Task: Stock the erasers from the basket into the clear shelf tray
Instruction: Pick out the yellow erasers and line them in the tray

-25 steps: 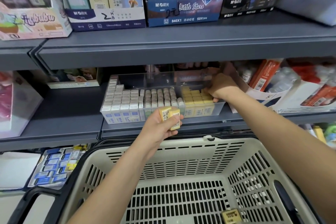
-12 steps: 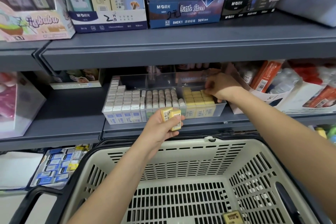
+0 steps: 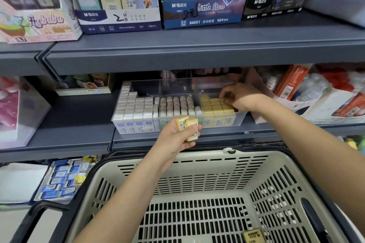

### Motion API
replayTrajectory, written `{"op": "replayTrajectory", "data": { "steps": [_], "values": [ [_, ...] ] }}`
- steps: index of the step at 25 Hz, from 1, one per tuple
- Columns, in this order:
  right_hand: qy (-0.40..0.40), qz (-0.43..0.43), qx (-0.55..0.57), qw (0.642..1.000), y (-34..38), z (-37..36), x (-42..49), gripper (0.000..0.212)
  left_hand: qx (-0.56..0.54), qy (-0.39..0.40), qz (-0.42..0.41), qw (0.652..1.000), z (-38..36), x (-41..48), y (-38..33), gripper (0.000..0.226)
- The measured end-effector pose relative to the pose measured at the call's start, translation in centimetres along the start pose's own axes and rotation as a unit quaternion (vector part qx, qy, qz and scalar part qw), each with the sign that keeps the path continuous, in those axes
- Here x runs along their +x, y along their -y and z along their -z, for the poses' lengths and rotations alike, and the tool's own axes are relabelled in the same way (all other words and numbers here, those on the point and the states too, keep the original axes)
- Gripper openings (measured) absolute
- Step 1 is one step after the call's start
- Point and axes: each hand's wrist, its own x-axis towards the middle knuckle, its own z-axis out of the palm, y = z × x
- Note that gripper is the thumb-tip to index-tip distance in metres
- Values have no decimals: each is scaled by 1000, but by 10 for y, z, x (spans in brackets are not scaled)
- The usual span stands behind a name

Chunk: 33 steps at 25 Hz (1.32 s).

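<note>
Left hand [image 3: 176, 138] grasps two yellow rectangular erasers [image 3: 187, 126] with barcode wrappers. Thumb over the near one, fingers curled under. It is held in the air just in front of the clear plastic shelf tray [image 3: 147, 87] and above the far rim of the basket.

Right hand [image 3: 240, 96] is inside the tray's right compartment. Its fingers [image 3: 222, 97] are bent down onto the far end of the yellow eraser rows [image 3: 214, 107]. Can't tell if it's pinching an eraser or just touching the tops.

The tray sits on the grey metal shelf [image 3: 79, 122] and has three compartments:
- Left: white erasers with blue labels [image 3: 134, 109], far part unfilled.
- Middle: pale round-topped erasers [image 3: 175, 104].
- Right: the yellow rows, packed upright at the near end.

The beige slatted plastic basket with dark rim [image 3: 197, 175] is nearest the camera, below the shelf. One yellow eraser [image 3: 252, 235] lies flat on its floor, near right.

The blue "Little Stars" pencil box [image 3: 201, 11] is on the shelf above. A pack of blue-labelled erasers [image 3: 61, 180] is on the lower level, left of the basket.
</note>
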Motion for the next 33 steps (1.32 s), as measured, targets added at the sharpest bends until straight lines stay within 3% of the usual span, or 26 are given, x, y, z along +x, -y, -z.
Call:
{"op": "replayTrajectory", "data": {
  "steps": [6,13,15,18,20,23,26,27,30,33],
  "values": [
    [11,8,-45,999,-1,1,-1,14,-10,-1,4,1000,-1,-1,-1,21],
    [-61,-47,-42,996,6,7,-10,6,-13,-2,10,1000,-1,1,-1,20],
    [-89,-30,23,995,15,9,-23,8,-23,0,4,1000,-3,4,-3,18],
    [0,81,216,973,43,2,-56,15,-37,32,-11,999,-13,7,-7,17],
    [28,124,277,953,54,-3,-68,16,-41,55,-24,997,-19,9,-12,19],
    [2,87,315,945,54,7,-61,12,-48,27,-34,998,-21,13,-24,14],
    [-23,13,413,910,46,24,-38,14,-104,-43,-40,993,-10,19,-36,9],
    [-47,-10,388,921,41,27,-27,17,-89,-59,-52,993,-4,21,-39,10],
    [-128,-18,129,983,30,21,5,26,22,-87,-98,991,9,24,-38,13],
    [-77,29,95,992,28,2,31,19,81,-101,-111,985,13,28,-35,15]
  ]
}}
